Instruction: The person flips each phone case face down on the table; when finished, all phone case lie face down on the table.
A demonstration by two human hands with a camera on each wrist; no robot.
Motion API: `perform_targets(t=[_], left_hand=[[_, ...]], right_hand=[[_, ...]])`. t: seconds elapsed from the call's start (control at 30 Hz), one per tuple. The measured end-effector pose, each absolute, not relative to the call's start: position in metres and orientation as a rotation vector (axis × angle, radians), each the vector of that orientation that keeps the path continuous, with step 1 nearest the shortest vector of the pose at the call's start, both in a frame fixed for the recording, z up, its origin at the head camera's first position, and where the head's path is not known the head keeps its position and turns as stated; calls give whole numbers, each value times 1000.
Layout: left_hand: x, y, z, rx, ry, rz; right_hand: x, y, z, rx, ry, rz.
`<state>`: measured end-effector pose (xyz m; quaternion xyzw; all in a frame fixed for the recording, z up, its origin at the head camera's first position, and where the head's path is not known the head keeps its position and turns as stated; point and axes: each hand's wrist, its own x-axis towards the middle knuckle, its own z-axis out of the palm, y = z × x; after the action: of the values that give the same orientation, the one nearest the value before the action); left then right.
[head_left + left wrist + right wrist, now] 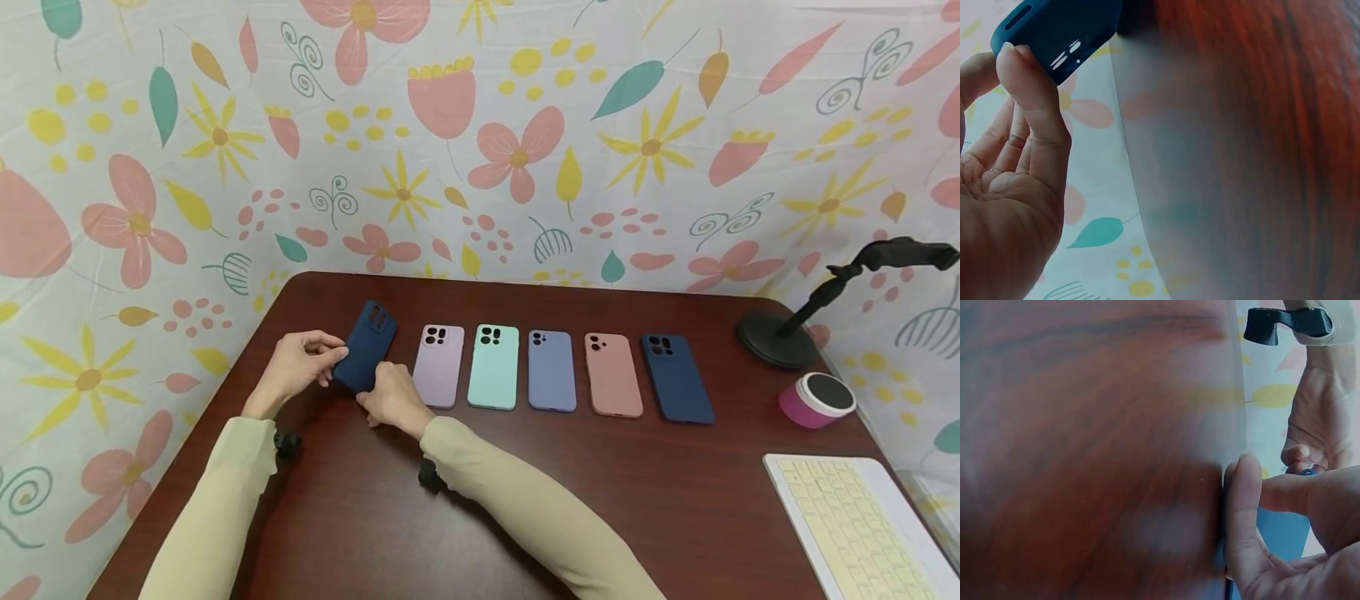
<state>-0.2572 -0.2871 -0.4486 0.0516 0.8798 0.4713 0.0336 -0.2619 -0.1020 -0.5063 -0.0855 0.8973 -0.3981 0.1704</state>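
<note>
A dark blue phone case (pixel 366 346) is tilted at the left end of a row of phone cases, its camera cutout toward the back. My left hand (pixel 300 367) pinches its left edge; in the left wrist view the thumb (pixel 1032 94) lies on the case (pixel 1066 37) beside its port holes. At the lower right corner my right hand (pixel 395 396) grips the case with bent fingers. In the right wrist view the right hand (pixel 1272 531) partly covers the blue case (pixel 1285 531). Just right of that hand lies a lilac phone case (pixel 438 367).
Further right lie a mint phone case (pixel 493 367), a periwinkle one (pixel 552 371), a pink one (pixel 613 375) and another dark blue one (pixel 678 379). A black stand (pixel 776 337), a pink-and-white round jar (pixel 816 400) and a keyboard (pixel 847 517) occupy the table's right side.
</note>
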Motion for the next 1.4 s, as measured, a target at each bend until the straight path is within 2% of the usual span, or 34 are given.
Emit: perform_targets(t=[0.8,1.2,1.4], left_hand=[[-257,-287,-458,130,2739,1306],[-260,-283,-462,92,2708,1223],[-257,-278,-458,91,2703,1158]], right_hand=[[-260,-102,-508,-191,2607,-1043],[-247,-95,-491,-180,2605,-1080],[-245,-96,-495,-194,2641,-1063]])
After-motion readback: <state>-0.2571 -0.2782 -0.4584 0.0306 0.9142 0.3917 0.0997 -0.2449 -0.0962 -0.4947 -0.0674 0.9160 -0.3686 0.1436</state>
